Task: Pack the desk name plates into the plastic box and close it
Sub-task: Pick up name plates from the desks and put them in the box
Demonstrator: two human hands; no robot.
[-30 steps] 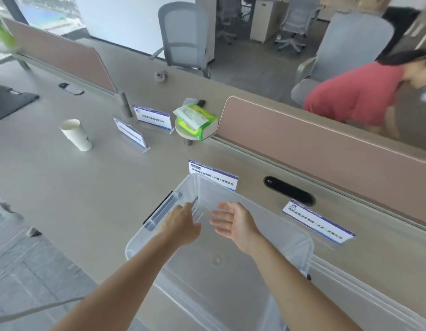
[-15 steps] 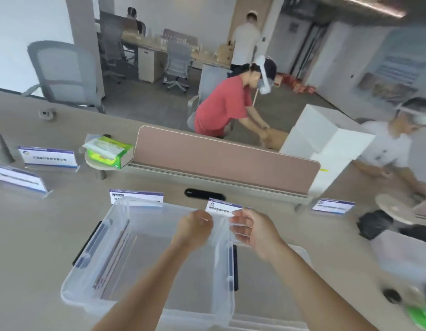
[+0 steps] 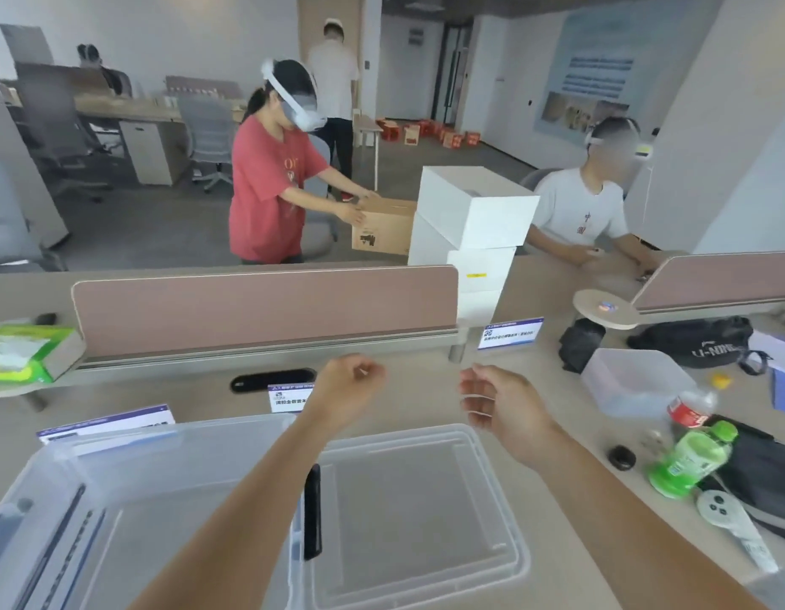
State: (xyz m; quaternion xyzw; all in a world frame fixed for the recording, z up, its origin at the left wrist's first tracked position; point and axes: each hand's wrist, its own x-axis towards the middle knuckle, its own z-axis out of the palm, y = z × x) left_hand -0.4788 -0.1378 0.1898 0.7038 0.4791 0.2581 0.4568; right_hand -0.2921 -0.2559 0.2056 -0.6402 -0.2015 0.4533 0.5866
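Two hands, both empty. Nearest, the plastic box [image 3: 117, 499] sits open on the tabletop [image 3: 425, 372], no plate visible inside. Its lid [image 3: 417, 512] lies flat just right of the box, edge to edge w/ it. Half a sec ago both hands were at the box's far rim; now they're up past that rim: left hand [image 3: 351, 385] w/ fingers loosely clenched on nothing, right hand [image 3: 496, 402] w/ fingers half-curled, released. Just behind the box stand the left name plate [image 3: 109, 427] and the middle name plate [image 3: 287, 396], the latter partly hidden by the left forearm. The far name plate [image 3: 509, 334] stands well beyond the box, to its right. Prob. box setup is over and plate pickup comes next; packing not yet begun.
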